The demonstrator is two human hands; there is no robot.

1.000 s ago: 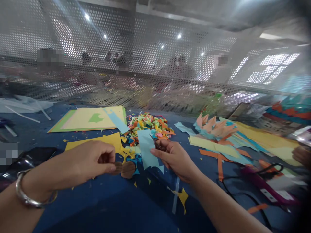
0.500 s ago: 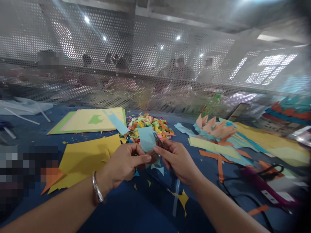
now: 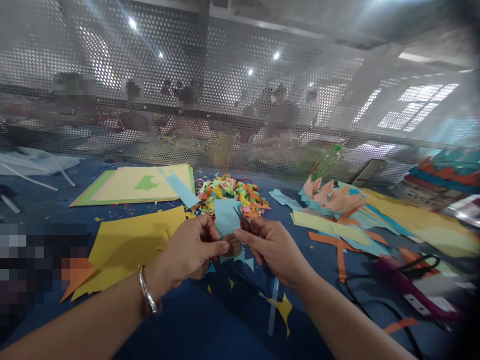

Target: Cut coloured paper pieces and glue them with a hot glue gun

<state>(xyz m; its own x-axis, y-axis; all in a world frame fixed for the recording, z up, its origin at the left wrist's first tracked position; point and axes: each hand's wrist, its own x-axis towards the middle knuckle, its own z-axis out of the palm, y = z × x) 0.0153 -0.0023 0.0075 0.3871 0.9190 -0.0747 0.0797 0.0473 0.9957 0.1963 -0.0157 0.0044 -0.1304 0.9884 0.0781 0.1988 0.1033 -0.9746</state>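
My left hand (image 3: 193,245) pinches a light blue piece of paper (image 3: 226,217), thumb on the near side and fingers curled behind. At its lower part, beside my thumb, shows a brown rounded piece (image 3: 234,246) whose kind I cannot make out. In my right hand (image 3: 277,250) is a small pair of scissors (image 3: 244,220), its dark blades pointing up and left along the paper's right edge. The right fingers cover most of the handles. Pale blue pointed paper bits (image 3: 243,261) show just below, between both hands.
Behind the paper lies a heap of colourful scraps (image 3: 228,187). Yellow sheets (image 3: 123,255) and a stack of coloured paper (image 3: 112,187) are at left. Folded orange pieces (image 3: 330,197), a purple power strip (image 3: 416,290) and cables lie right. A perforated metal screen (image 3: 225,110) stands behind.
The scissors' blades show more clearly at the paper's right edge, and the brown piece is more exposed. Both hands stay almost in place, still gripping the same things.
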